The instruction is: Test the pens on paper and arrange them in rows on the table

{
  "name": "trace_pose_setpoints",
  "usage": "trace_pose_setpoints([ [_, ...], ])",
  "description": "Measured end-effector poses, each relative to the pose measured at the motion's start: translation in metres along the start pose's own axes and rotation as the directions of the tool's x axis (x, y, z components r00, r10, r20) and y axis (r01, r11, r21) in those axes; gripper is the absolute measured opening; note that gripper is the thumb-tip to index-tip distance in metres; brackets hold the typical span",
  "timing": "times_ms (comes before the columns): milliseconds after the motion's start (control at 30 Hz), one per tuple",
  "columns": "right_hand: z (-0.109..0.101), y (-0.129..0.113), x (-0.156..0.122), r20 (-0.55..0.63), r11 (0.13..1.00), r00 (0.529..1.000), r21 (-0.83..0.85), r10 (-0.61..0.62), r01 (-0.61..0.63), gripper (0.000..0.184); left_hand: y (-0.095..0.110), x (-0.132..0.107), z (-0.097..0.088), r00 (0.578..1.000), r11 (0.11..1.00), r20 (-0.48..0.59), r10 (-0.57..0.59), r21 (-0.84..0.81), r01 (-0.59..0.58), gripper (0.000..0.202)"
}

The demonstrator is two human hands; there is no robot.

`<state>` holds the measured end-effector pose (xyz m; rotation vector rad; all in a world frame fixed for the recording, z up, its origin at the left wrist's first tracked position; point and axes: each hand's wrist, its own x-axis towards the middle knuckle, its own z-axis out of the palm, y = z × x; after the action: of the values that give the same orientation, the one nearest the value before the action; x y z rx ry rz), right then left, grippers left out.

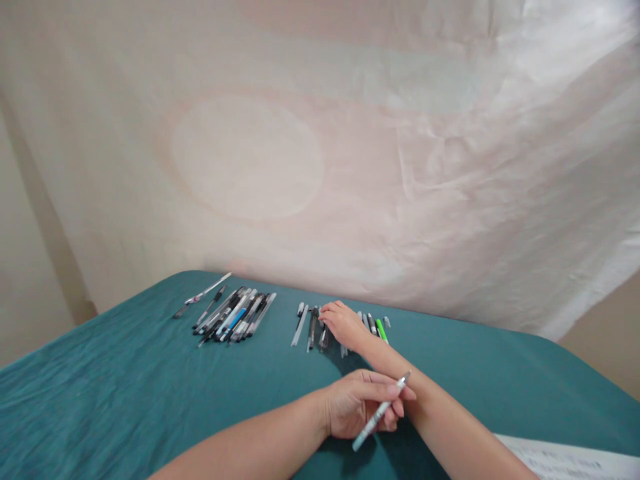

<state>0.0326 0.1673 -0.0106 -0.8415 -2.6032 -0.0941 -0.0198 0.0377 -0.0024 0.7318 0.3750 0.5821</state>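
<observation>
Marked sheet [575, 460] is lying near right; left hand [355, 403] is holding up a pale pen [374, 420], fingers clamping it; beyond, right hand [344, 325] is bending over a pen row [313, 329] on the green surface [150, 387], whether its fingers are gripping I cannot tell from here; bigger pen pile [237, 319] is lying left, pale cloth [245, 153] hanging behind

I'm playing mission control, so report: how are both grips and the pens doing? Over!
Left grip: holding whitish pen. Right grip: at the right-side pen row, contact unclear. In the way: right grip partly hides that row.
</observation>
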Motion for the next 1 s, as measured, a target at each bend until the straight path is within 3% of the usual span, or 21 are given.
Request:
trace_pose_setpoints([
  [233,-0.009,-0.007,-0.008,-0.02,0.998,0.999,0.059,-0.027,0.028,0.022,0.0,0.0,-0.002,1.0,1.0,0.008,-0.016,0.006,0.016,0.027],
  [533,-0.01,-0.008,-0.006,0.127,1.0,0.992,0.014,0.012,-0.013,0.06,0.001,0.0,-0.001,1.0,1.0,0.015,-0.019,0.002,0.019,0.027],
  [1000,-0.003,-0.003,-0.002,0.105,0.996,0.992,-0.048,0.074,-0.069,0.034,0.001,0.0,-0.001,1.0,1.0,0.018,-0.02,0.002,0.02,0.027],
])
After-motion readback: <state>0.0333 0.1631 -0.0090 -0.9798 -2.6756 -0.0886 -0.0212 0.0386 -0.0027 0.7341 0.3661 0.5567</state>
